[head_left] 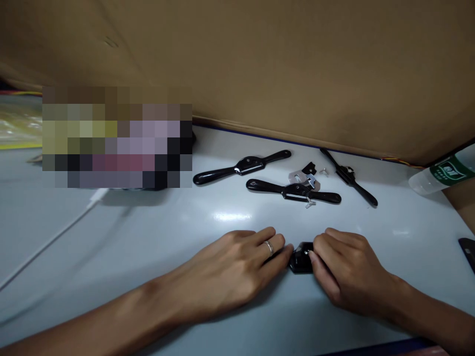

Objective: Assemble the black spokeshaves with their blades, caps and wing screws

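A black spokeshave (pixel 301 263) lies low over the table in front of me, its middle body showing between my two hands. My left hand (pixel 247 264), with a ring on one finger, is closed at its left end and hides that handle. On the right side, my right hand (pixel 345 267) is curled around it, the thumb tip beside a small silvery spot on the body. Whether that spot is a screw I cannot tell. Beyond the hands lie three more black spokeshaves: one on the left (pixel 245 167), one in the middle (pixel 297 192) and one on the right (pixel 349 175).
Among the spokeshaves are a metal blade (pixel 313 182), a black plate (pixel 309 168) and small wing screws (pixel 324 171). A plastic bottle (pixel 441 173) with a green label lies at right. Cardboard (pixel 260 59) walls the back. A white cable (pixel 48 247) crosses at left, near a blurred-out area.
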`<act>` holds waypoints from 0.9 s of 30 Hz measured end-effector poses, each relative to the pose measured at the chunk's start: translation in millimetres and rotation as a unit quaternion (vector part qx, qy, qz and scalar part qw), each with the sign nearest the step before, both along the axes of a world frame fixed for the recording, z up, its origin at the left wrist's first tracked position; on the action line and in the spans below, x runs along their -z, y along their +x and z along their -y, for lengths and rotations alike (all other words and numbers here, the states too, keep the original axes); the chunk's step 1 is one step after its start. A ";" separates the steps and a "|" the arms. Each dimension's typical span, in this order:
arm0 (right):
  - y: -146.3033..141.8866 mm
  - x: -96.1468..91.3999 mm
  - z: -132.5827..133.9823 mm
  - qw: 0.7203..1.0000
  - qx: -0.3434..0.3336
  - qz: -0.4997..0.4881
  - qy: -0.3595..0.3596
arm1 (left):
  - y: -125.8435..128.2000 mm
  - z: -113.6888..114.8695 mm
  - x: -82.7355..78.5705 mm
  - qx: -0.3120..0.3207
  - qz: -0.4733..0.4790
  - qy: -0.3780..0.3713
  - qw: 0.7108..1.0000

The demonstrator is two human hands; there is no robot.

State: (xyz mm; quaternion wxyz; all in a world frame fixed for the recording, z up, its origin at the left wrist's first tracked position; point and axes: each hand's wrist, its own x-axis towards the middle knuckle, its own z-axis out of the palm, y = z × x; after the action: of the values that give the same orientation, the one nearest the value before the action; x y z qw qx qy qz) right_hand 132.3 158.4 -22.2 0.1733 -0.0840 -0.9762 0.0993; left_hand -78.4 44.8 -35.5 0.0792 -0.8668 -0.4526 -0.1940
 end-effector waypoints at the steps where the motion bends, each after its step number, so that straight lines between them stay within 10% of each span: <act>1: -0.2 1.1 -0.3 1.000 -0.003 -0.002 -0.010 | 0.1 0.1 -0.2 -0.001 0.000 0.000 1.000; 27: 1.1 -1.1 -10.6 0.994 -0.083 -0.071 -0.016 | 1.1 -0.3 -2.0 -0.006 0.008 0.007 1.000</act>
State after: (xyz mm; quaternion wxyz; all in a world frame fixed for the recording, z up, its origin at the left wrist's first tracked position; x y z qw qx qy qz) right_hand 133.4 169.0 -21.1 0.2317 0.0018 -0.9634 0.1348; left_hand -77.3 45.1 -33.5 0.0828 -0.8618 -0.4571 -0.2036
